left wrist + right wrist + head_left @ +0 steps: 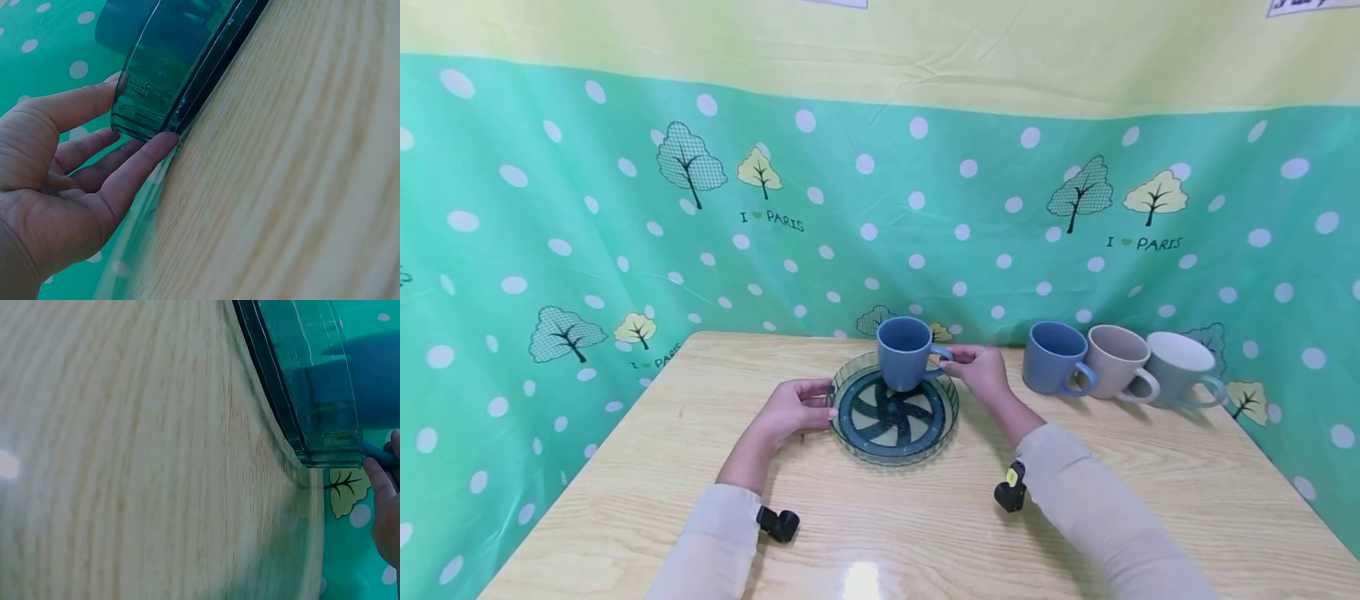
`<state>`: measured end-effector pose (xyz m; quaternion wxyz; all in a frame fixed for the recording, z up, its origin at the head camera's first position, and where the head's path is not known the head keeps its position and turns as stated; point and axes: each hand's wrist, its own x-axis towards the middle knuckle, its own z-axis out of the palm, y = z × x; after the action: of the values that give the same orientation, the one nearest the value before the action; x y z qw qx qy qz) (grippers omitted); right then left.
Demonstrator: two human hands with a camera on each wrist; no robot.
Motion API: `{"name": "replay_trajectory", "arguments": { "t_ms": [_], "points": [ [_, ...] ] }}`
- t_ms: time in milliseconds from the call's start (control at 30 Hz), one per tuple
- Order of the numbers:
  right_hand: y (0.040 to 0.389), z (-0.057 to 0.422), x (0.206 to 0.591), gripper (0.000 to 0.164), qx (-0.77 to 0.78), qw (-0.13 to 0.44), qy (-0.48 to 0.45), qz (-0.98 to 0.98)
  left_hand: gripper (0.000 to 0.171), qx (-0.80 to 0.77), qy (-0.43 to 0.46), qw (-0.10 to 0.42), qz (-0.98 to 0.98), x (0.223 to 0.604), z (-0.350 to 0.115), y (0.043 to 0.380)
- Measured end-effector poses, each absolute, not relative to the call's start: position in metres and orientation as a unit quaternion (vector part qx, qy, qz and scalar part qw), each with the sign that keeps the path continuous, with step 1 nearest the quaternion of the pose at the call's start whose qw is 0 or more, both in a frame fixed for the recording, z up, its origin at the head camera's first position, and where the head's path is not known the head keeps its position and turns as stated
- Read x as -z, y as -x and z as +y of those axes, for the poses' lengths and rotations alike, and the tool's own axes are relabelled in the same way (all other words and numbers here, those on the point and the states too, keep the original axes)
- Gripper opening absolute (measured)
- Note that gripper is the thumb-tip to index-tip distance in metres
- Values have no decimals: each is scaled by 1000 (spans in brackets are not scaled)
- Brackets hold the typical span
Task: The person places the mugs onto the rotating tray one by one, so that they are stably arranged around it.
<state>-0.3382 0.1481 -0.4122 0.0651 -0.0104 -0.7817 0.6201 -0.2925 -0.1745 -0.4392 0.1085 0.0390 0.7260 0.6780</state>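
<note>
A round clear tray with a ribbed wall and a dark pinwheel-shaped base stands on the table. My left hand holds its left side; in the left wrist view a fingertip is at the rim and the thumb is low by the base. A blue mug is upright over the back part of the tray, its handle pointing right. My right hand pinches that handle. In the right wrist view the mug shows partly through the clear wall, and the hand is cut by the frame edge.
Right of the tray, near the back edge of the wooden table, stand another blue mug, a pinkish-beige mug and a grey-green mug, close together. Behind them hangs a green dotted curtain.
</note>
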Motion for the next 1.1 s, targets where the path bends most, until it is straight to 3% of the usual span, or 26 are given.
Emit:
{"name": "replay_trajectory", "arguments": {
  "t_ms": [433, 667, 1100],
  "points": [
    [340, 151, 409, 27, -587, 57, 4, -807, 68, -687, -27, 110, 718, 440, -173, 294],
    [333, 153, 406, 34, -598, 52, -17, -799, 72, -679, -34, 95, 727, 441, -174, 294],
    [330, 156, 410, 36, -574, 64, -19, -816, 56, -657, -29, 74, 749, 435, -171, 307]
  ]
}}
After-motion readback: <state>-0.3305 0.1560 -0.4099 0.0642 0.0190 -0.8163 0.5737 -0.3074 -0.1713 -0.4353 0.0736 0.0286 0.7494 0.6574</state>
